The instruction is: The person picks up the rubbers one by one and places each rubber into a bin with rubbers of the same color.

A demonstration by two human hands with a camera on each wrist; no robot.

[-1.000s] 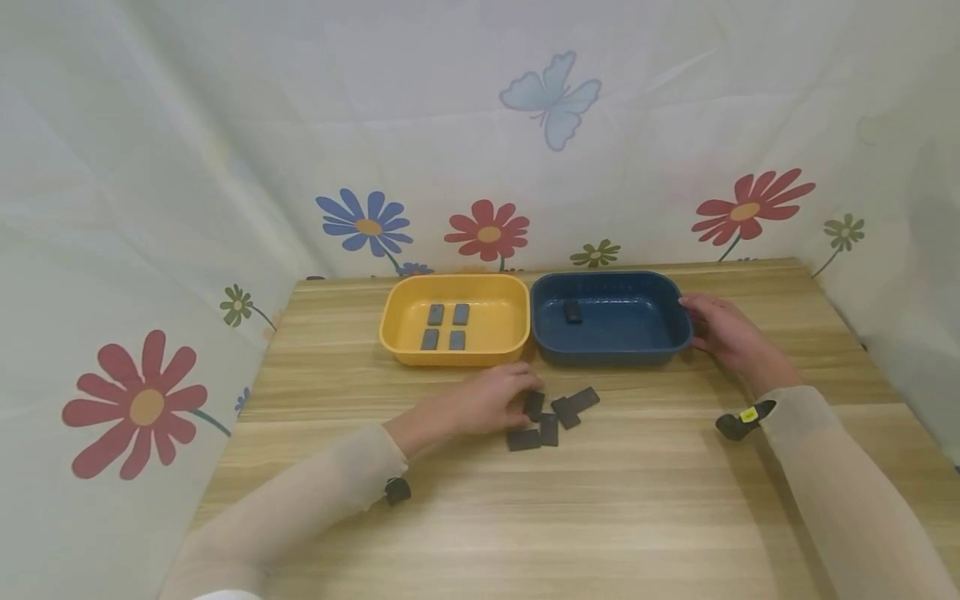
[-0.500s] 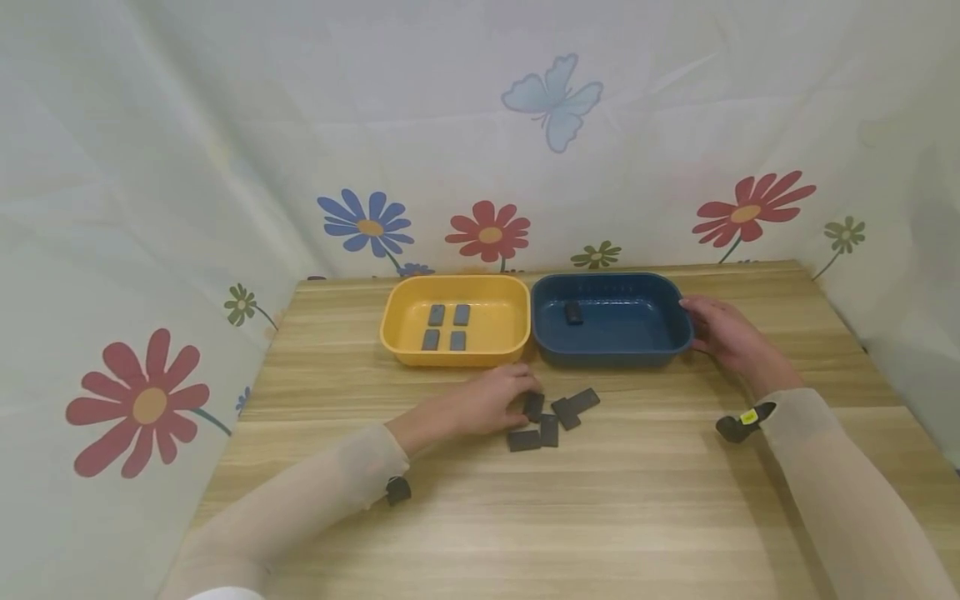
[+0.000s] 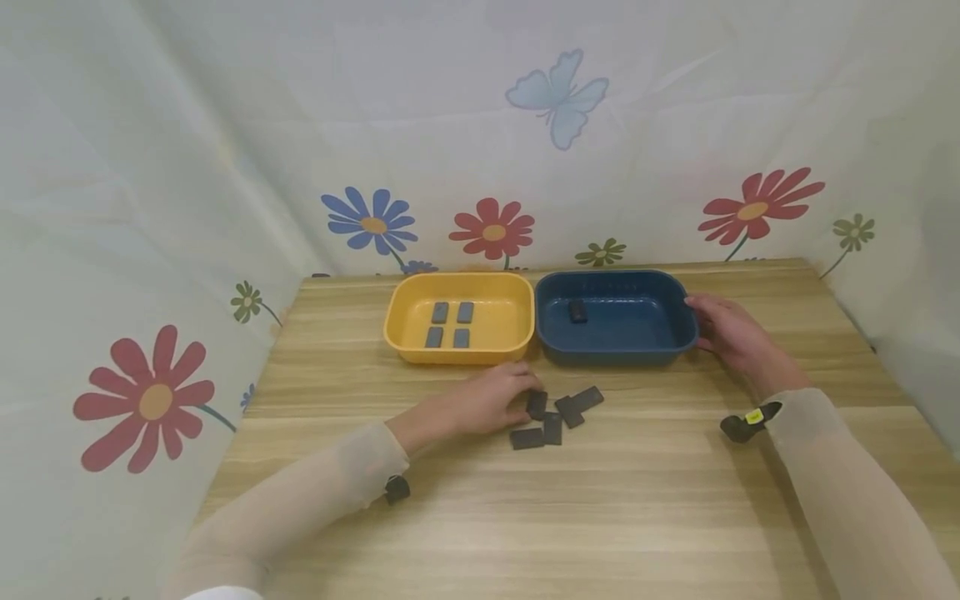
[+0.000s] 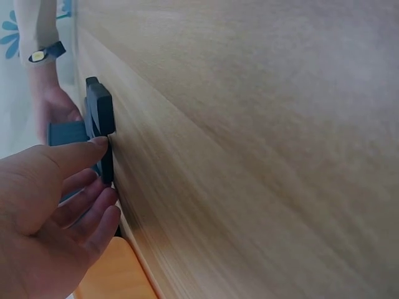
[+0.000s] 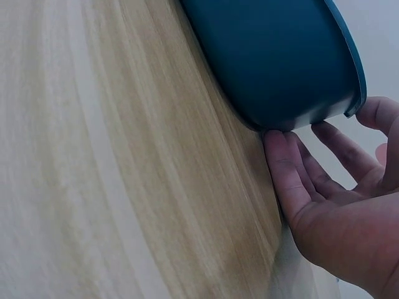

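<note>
My left hand (image 3: 487, 400) pinches a small black rectangular tile (image 3: 537, 406) between thumb and fingers, at the left side of a loose group on the table. Beside it lie several similar tiles, among them a flat tile (image 3: 527, 438) nearest me and another tile (image 3: 587, 398) at the right of the group. In the left wrist view the thumb lies against the dark tiles (image 4: 101, 107), which overlap there. My right hand (image 3: 731, 333) touches the right end of the blue tray (image 3: 615, 357); in the right wrist view its fingertips rest along the tray's outer wall (image 5: 280, 68) and rim.
Left of the blue tray and right against it stands a yellow tray (image 3: 461, 357) with several grey tiles (image 3: 465, 312) inside. One black tile (image 3: 577, 312) lies in the blue tray. Behind the wooden table (image 3: 562, 517) hangs a flowered cloth (image 3: 420, 108).
</note>
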